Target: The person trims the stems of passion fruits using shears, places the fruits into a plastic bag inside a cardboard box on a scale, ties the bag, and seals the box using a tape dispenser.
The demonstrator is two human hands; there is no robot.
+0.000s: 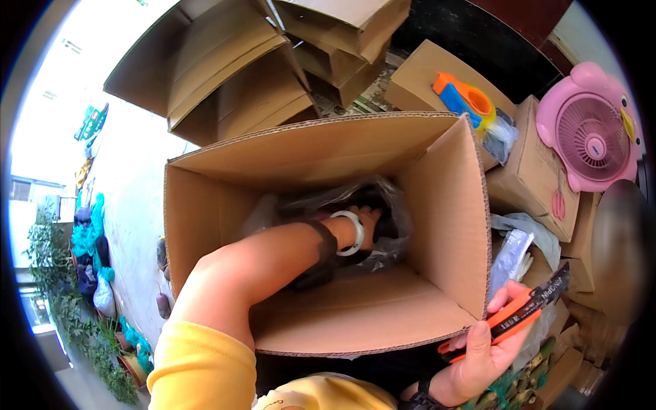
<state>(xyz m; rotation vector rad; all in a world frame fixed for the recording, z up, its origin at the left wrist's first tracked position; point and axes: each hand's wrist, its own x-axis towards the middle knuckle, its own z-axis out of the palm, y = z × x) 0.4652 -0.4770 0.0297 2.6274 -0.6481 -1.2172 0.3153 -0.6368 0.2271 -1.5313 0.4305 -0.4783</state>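
Observation:
A tall open cardboard box point(437, 232) stands in front of me. My left arm reaches down into it, and my left hand point(367, 225), with a white bangle at the wrist, is at the bottom among dark contents. Its fingers look bent; their tips and whatever they grip are hidden. A crumpled clear plastic bag point(393, 191) surrounds the hand. Outside the box's near right corner, my right hand point(488, 352) is closed round an orange-and-black hand tool point(512, 316) with long handles and a black head, which points up and to the right.
Open cardboard boxes point(225, 75) are stacked beyond. At the right, an orange, blue and yellow plastic object point(471, 99) rests on a box, a pink fan point(594, 147) stands on another, and pink-handled scissors point(559, 201) lie against cardboard. Potted plants point(109, 355) line the left.

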